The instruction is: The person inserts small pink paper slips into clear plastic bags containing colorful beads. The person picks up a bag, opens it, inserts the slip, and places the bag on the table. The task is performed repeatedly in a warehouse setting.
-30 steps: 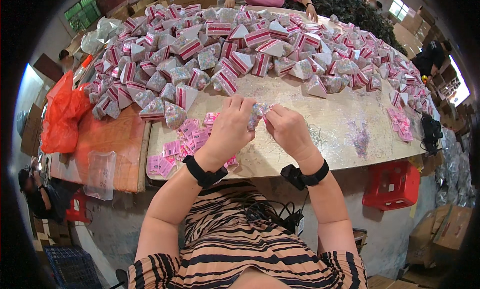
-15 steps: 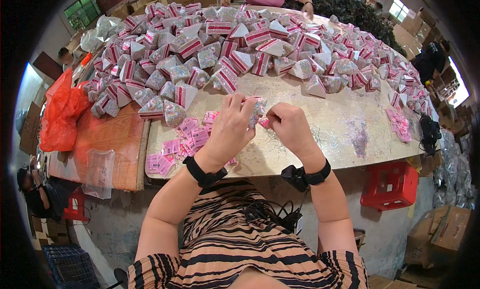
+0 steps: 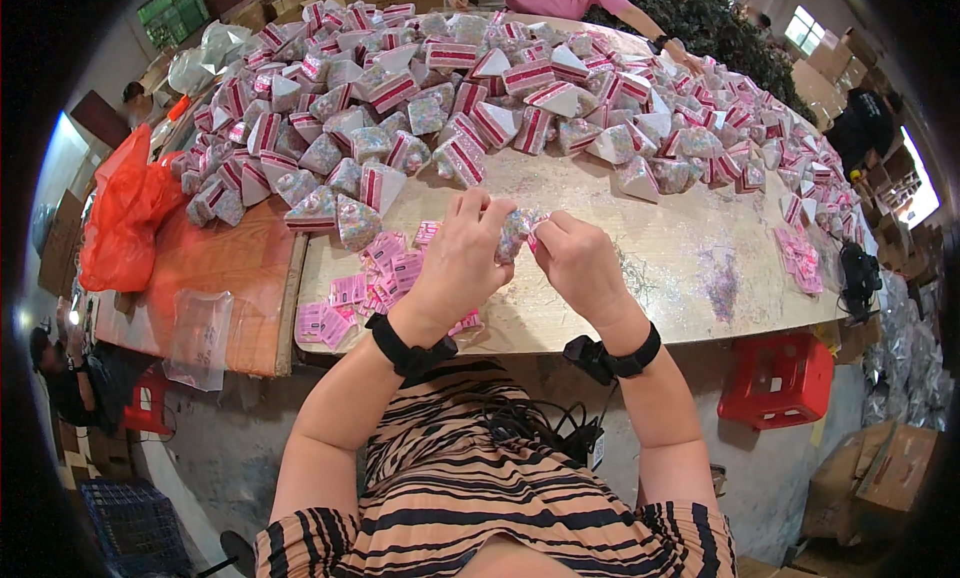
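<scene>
My left hand (image 3: 455, 253) is closed round a glittery cake-slice ornament (image 3: 511, 236), just above the near part of the table. Against the ornament's right side, my right hand (image 3: 583, 263) pinches a small pink tag (image 3: 534, 242); the fingers cover most of it. Loose pink tags (image 3: 375, 283) lie in a heap beside and under my left wrist. Beyond both hands spreads a large pile of similar cake-slice ornaments (image 3: 395, 90), white and silver with dark pink bands.
The pale tabletop (image 3: 690, 233) carries scattered glitter and thin bits near my right hand. A red plastic bag (image 3: 125, 213) hangs at the left, near a clear bag (image 3: 197, 338). A red stool (image 3: 775, 383) stands below the right edge. Across the table, a person in pink reaches into the pile.
My right hand has brought the pink tag left, up against the ornament. My left hand has stayed nearly in place. The person opposite has reached an arm to the right.
</scene>
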Demonstrator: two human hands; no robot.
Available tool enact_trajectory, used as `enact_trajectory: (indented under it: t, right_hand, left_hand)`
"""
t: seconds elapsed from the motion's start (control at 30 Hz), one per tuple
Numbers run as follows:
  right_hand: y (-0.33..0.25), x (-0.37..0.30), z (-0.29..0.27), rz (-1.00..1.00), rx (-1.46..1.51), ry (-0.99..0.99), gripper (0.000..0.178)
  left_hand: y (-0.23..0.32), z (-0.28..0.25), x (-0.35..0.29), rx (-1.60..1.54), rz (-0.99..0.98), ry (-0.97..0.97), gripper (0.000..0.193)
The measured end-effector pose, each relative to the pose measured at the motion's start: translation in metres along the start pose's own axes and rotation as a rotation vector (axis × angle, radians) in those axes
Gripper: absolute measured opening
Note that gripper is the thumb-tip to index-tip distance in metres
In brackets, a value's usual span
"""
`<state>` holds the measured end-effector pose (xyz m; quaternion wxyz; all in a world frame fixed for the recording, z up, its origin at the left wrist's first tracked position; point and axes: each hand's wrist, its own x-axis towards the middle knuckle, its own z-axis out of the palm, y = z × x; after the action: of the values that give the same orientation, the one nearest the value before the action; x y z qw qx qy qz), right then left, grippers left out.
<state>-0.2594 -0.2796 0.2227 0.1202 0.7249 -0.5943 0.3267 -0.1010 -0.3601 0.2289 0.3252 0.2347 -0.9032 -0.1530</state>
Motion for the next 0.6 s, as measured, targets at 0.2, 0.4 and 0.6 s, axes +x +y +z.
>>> enact_trajectory:
  t: [0.2, 0.4, 0.6]
  right_hand:
    - [-0.002, -0.002, 0.0, -0.044, -0.039, -0.051, 0.01]
    - [0.0, -0.004, -0.002, -0.025, -0.022, -0.058, 0.009]
    - [0.004, -0.001, -0.012, 0.238, 0.35, -0.1, 0.006]
  left_hand:
    - [-0.001, -0.003, -0.002, 0.0, -0.022, -0.062, 0.058]
    - [-0.004, 0.0, -0.003, -0.135, -0.003, -0.046, 0.056]
    - [-0.008, -0.007, -0.004, -0.188, -0.023, -0.065, 0.053]
